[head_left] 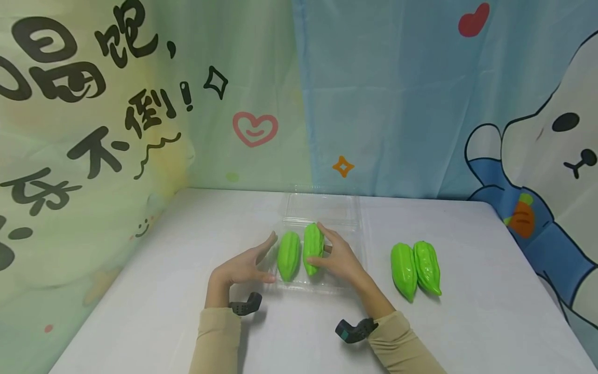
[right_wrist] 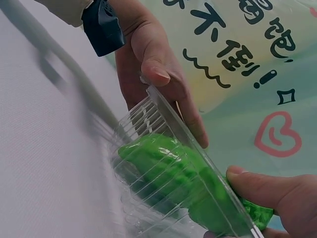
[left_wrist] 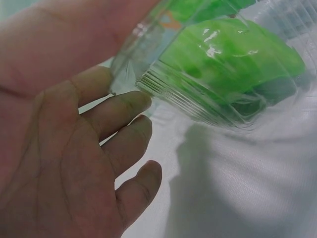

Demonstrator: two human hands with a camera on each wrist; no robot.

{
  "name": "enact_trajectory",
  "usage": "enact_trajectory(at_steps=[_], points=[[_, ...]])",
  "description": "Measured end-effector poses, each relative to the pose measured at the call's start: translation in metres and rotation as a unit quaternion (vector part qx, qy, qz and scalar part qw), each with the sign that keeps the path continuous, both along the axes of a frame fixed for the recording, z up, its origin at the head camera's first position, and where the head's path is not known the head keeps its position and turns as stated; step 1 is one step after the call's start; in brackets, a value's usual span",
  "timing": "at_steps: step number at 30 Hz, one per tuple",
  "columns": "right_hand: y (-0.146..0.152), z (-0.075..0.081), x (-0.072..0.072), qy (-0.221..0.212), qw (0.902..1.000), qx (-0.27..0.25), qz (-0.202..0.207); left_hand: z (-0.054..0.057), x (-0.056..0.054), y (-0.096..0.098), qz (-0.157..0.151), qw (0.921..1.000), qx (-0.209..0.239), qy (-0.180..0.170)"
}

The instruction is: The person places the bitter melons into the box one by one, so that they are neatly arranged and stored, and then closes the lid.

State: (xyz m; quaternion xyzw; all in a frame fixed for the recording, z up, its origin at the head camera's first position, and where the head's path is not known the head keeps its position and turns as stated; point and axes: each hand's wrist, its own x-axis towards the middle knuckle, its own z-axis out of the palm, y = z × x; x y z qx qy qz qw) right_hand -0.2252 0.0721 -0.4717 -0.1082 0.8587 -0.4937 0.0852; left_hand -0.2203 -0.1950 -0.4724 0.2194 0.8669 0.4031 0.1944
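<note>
A clear plastic clamshell box (head_left: pixel 291 285) lies on the table with its lid folded back. Inside, on the left, rests a green ribbed fruit (head_left: pixel 288 256), shiny and pointed at one end. My right hand (head_left: pixel 343 261) pinches a second green ribbed fruit (head_left: pixel 312 248) between thumb and fingers, in the box's right half. Beside the box's left wall is my left hand (head_left: pixel 248 263); its thumb meets the rim in the right wrist view, while its fingers (left_wrist: pixel 124 144) extend fairly straight along the outside in the left wrist view.
Two more green ribbed fruits (head_left: pixel 416 267) lie side by side on the white table (head_left: pixel 490 322), right of my right hand. A printed curtain (head_left: pixel 397 104) hangs behind the table. Dark wrist-worn cameras (head_left: pixel 356 331) sit on both forearms.
</note>
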Motion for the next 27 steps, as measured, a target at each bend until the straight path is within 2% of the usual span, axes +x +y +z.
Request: enact_trajectory(at_steps=[17, 27], points=[[-0.002, -0.007, -0.001, -0.005, 0.9996, 0.027, 0.002, -0.001, -0.001, 0.0, 0.001, 1.0, 0.001, 0.002], [-0.003, -0.011, -0.002, -0.014, 0.9976, 0.068, -0.005, -0.002, -0.001, 0.0, 0.002, 1.0, 0.008, -0.003]])
